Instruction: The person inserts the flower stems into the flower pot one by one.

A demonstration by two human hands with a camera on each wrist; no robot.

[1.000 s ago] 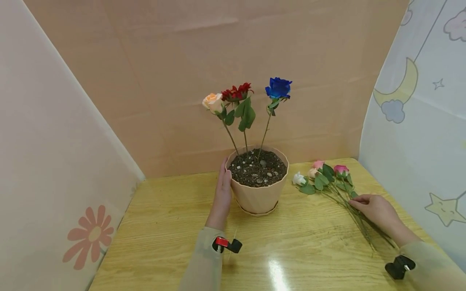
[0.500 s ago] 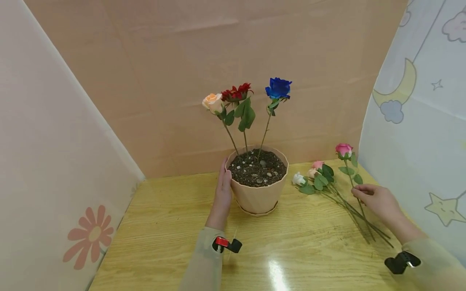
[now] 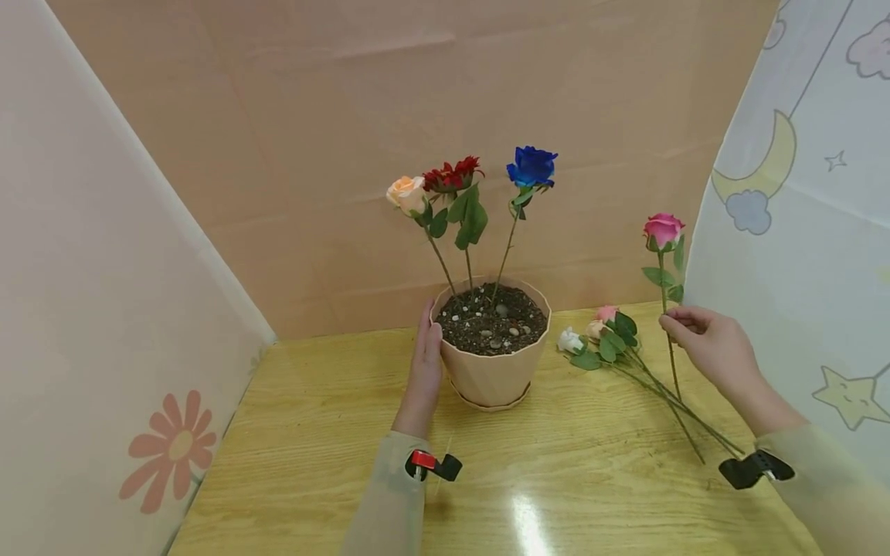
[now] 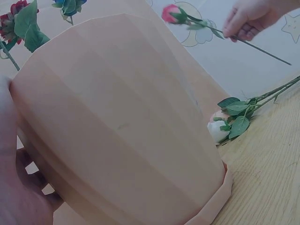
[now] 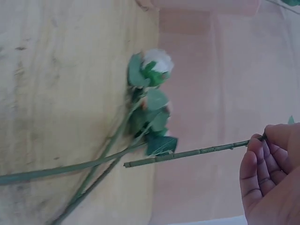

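My right hand (image 3: pixel 718 351) pinches the stem of a magenta rose (image 3: pixel 664 232) between thumb and fingers, bloom upward. In the right wrist view, the cut lower end of its green stem (image 5: pixel 187 153) points toward the other flowers. My left hand (image 3: pixel 426 374) rests along the left side of a pale peach flowerpot (image 3: pixel 494 378), its thumb near the rim. Dark soil (image 3: pixel 480 332) with pebbles fills the pot. A peach rose (image 3: pixel 407 196), a dark red flower (image 3: pixel 452 175) and a blue rose (image 3: pixel 532 167) stand upright in it.
Right of the pot, a white rose (image 3: pixel 570 340), a cream rose (image 3: pixel 596 330) and a pink rose (image 3: pixel 607 313) lie on the wooden table (image 3: pixel 313 432), stems crossing toward the front right. Cloth walls stand behind and at both sides, including a tan backdrop (image 3: pixel 313 154).
My right hand has lifted the magenta rose off the pile, and the rose has swung upright. My left hand has stayed at the pot.
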